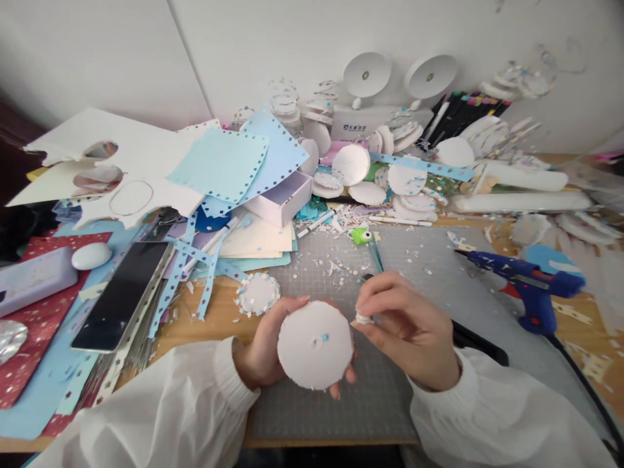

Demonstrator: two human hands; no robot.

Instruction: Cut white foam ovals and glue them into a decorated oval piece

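A round white paper disc with a small blue piece near its centre rests in my left hand, whose fingers curl behind it. My right hand is just to the right of the disc, thumb and fingers pinching a small white stacked piece. Left of my left hand lies a smaller white disc edged with pale blue and white bits. A grey cutting mat spreads beneath both hands.
A blue glue gun lies at the right with its cord. Tweezers and paper scraps lie on the mat. At the left are a phone, punched paper strips and cut sheets. Several white discs are piled at the back.
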